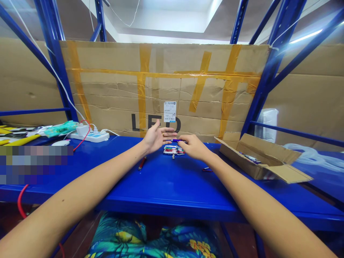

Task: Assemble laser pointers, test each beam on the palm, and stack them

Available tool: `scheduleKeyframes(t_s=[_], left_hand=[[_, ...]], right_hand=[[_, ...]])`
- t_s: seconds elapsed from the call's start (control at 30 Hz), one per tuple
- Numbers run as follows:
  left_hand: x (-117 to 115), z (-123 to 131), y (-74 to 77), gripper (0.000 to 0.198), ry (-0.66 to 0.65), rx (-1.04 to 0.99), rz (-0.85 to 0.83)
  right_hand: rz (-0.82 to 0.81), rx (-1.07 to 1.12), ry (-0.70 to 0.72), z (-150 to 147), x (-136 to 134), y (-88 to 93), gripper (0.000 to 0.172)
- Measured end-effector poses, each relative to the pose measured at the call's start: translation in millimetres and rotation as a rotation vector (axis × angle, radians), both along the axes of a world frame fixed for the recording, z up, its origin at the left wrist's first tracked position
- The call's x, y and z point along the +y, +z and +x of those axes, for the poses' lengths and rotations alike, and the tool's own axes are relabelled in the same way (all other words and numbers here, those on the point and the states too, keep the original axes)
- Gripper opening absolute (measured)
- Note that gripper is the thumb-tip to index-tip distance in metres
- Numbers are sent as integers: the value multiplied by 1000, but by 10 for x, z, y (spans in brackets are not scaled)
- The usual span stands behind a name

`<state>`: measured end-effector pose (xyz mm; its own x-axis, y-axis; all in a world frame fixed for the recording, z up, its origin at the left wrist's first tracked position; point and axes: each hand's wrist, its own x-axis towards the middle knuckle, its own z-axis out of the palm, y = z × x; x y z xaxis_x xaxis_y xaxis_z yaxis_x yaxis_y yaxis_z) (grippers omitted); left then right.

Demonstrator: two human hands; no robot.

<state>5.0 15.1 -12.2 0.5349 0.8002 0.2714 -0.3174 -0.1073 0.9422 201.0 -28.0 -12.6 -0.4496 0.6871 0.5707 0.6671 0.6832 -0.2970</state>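
My right hand [194, 146] is closed on a slim purple metal tube [175, 140], pen-like in shape, and its tip points left. My left hand [156, 137] is open beside that tip, fingers stretched out and the thumb up; whether they touch the tube I cannot tell. Just below the hands lies a row of several slim tubes [172, 150] in silver, green, blue and red, side by side on the blue table [166, 186]. A red tube [142, 163] rests alone under my left wrist. Near my right forearm is a small red clip-like piece [207, 169].
An open cardboard box [243, 161] with some slim tubes inside stands at the right. On the left are a white power strip [90, 135], a green packet [61, 129] and yellow-handled things [23, 139]. A taped cardboard sheet [118, 93] and blue posts [262, 89] close the back.
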Motion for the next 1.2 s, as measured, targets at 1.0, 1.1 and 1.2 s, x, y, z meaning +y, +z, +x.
scheduleKeyframes(t_s=[1.0, 1.1, 1.2], left_hand=[[25, 10, -24, 76, 8, 7, -31], [23, 13, -24, 75, 0, 0, -40], [25, 14, -27, 74, -11, -8, -47]], right_hand=[[-58, -18, -28, -27, -16, -5, 20], [-41, -26, -35, -30, -15, -12, 21], [-33, -27, -29, -26, -11, -12, 22]])
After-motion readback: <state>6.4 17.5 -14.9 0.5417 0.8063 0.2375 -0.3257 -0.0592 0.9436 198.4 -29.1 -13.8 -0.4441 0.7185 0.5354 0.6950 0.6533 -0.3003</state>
